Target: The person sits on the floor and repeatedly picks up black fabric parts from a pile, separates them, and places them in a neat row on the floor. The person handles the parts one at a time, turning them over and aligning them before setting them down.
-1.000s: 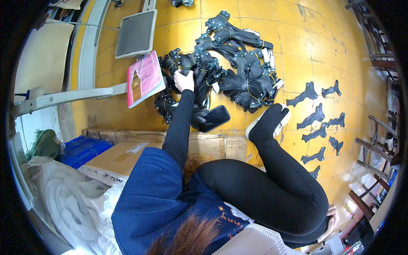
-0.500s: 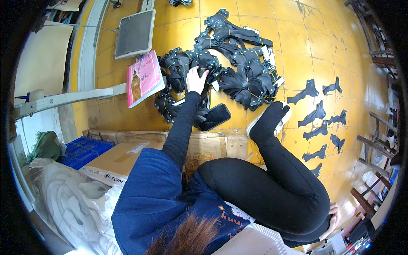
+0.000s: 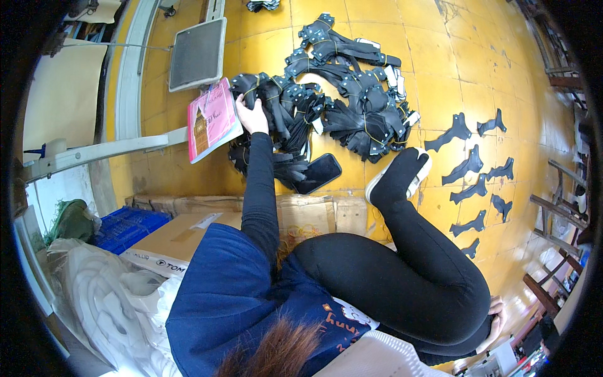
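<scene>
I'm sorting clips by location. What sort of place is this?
Probably a workshop, though I can't tell its trade: bundles of black pieces lie heaped on the yellow tiled floor, and shaped dark pieces are laid out singly beside them.

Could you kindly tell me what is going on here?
A person sits low by a yellow tiled floor, with the left hand reaching into banded black bundles, close beside a pink-covered book; whether it grips one is unclear. The right hand is down by the bent knee. A dark phone lies at the near edge of the bundles, and separate black pieces lie spread out to the right.
</scene>
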{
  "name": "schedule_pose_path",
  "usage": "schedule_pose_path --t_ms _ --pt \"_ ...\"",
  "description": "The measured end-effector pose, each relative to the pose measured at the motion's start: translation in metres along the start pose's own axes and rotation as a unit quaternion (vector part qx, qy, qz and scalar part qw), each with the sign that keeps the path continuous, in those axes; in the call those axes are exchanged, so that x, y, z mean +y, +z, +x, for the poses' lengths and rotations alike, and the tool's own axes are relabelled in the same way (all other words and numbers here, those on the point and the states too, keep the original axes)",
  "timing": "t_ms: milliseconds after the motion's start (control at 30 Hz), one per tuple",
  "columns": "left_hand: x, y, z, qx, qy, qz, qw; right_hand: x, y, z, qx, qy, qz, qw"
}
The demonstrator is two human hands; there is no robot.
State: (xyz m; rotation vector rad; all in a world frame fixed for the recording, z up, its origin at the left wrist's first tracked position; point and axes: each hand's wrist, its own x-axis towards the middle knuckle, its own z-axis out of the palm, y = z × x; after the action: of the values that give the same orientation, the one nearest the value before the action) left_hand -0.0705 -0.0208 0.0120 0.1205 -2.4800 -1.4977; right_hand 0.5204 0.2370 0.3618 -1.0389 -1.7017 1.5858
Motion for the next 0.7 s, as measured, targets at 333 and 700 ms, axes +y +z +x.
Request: schedule_pose_path --t_ms 333,700 --pt "0.030 0.021 -0.048 -0.287 0.085 0.130 0.945 -0.010 0.012 -0.002 0.011 -0.002 -0.022 1.000" --pt "0.017 0.040 -0.100 -0.204 -0.079 0.085 0.972 0.000 -0.020 -0.004 -0.041 0.018 -0.026 0.999"
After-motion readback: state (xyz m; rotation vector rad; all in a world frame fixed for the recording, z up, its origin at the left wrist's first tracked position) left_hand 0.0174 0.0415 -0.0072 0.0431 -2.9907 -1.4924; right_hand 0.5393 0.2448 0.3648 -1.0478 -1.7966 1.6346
